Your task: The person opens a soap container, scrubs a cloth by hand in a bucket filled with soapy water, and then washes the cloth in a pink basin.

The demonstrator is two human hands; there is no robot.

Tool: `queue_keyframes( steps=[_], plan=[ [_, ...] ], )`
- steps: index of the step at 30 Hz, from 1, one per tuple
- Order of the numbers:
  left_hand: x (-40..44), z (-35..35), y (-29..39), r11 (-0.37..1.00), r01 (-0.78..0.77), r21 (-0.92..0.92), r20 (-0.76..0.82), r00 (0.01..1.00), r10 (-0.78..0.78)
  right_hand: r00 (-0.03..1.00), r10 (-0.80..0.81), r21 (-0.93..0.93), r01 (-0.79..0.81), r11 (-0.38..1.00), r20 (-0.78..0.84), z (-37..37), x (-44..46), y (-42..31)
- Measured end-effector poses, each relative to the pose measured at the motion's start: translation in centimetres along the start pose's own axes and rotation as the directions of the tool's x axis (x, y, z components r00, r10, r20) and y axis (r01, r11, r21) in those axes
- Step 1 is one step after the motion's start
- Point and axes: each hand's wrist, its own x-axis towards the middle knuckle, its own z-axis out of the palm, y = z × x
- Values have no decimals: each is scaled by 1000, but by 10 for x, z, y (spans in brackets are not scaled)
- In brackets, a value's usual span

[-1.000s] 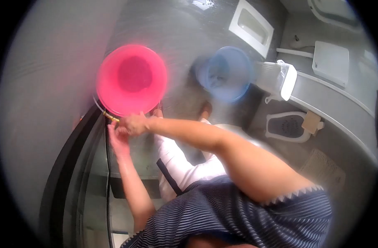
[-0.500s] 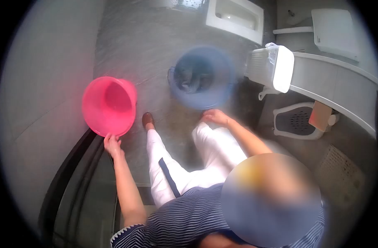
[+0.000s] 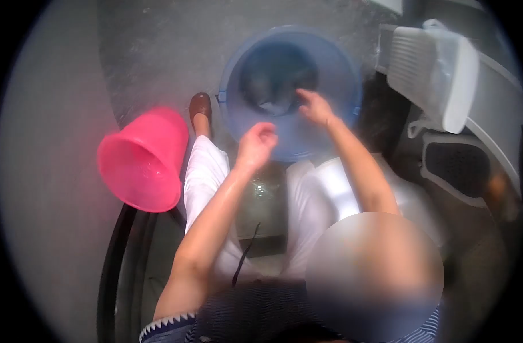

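A large blue bucket (image 3: 336,108) stands on the floor in front of me. Inside it is something dark and blurred, with a greyish, cloth-like patch (image 3: 270,106) in it. My right hand (image 3: 316,107) is over the bucket's inside with its fingers stretched out, holding nothing I can see. At the near rim, my left hand (image 3: 257,146) hovers with loosely bent fingers, and nothing shows in it. To the left, a pink bucket (image 3: 161,134) leans with its mouth toward me, apart from both hands; wet spots glint on its inner wall.
A white ribbed bin (image 3: 416,63) with a plastic liner is at the right. Below it lies a grey-and-white stool-like item (image 3: 456,166). Black rails (image 3: 114,268) run beneath the pink bucket. A brown shoe (image 3: 200,108) is between the two buckets.
My left hand has let go of the pink bucket's rim and moved right to the blue bucket. My right hand has moved from my knee to over the blue bucket. The view has shifted closer.
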Motion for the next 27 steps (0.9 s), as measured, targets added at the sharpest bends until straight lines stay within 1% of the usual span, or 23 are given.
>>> queue_keyframes(
  steps=[1,2,4,5,7,10,11,12,13,14,15,16,17,18,19,20,21,22,23,24,25,26,27],
  plan=[
    [-2,8,1,999,14,-52,35,999,-12,999,36,-129,-39,991,-24,16,16,19],
    [1,17,5,995,25,-97,75,997,-17,991,130,-203,-131,970,-21,9,27,14],
    [5,25,41,985,80,-153,125,990,-61,983,175,-385,-181,905,-50,10,50,13],
    [14,25,49,979,101,-176,152,986,-75,975,207,-453,-149,879,81,19,63,12],
    [32,30,67,966,104,-237,195,979,-57,902,287,-576,-53,816,323,20,82,7],
    [33,45,81,956,42,-291,199,980,17,861,275,-329,-135,935,427,-6,105,41],
    [32,43,82,949,50,-311,199,980,13,931,204,-353,-90,931,302,-32,102,30],
    [34,44,86,944,51,-327,194,981,14,980,145,-293,-100,951,135,-52,104,38],
    [34,37,92,916,120,-383,175,983,-56,994,24,-19,-22,1000,110,-46,126,93],
    [35,39,107,885,190,-424,162,978,-132,969,245,65,-246,967,22,-71,119,73],
    [37,43,120,845,257,-468,153,966,-209,965,230,4,-231,973,-122,-64,119,86],
    [40,47,128,824,267,-499,139,964,-228,943,204,-62,-228,972,-264,-61,117,94],
    [63,59,140,803,276,-529,105,960,-260,925,323,15,-327,945,-201,-62,136,93],
    [62,70,157,779,283,-560,95,956,-279,884,443,74,-437,896,-147,-73,125,73],
    [70,70,154,771,286,-569,29,944,-329,888,458,72,-460,885,43,-84,120,45],
    [79,68,153,758,294,-582,-28,925,-380,894,440,192,-448,873,82,-97,104,11],
    [91,68,153,744,292,-602,-88,901,-425,961,263,62,-259,964,-86,-89,91,7],
    [100,74,164,740,311,-596,-117,879,-463,982,189,48,-188,981,-25,-116,57,-19],
    [107,77,173,738,337,-584,-146,851,-504,992,109,-38,-112,993,-69,-133,23,-44],
    [102,63,163,738,366,-568,-160,830,-535,995,-12,-43,8,999,-95,-124,-21,-78],
    [110,46,135,687,393,-612,-21,860,-510,994,-78,-68,73,995,-77,-111,-54,-116],
    [127,48,117,643,428,-635,114,875,-470,988,-139,-81,134,988,-64,-120,-71,-141],
    [142,50,91,605,467,-645,244,876,-417,962,-193,-20,193,981,-193,-111,-66,-148]
  ],
)
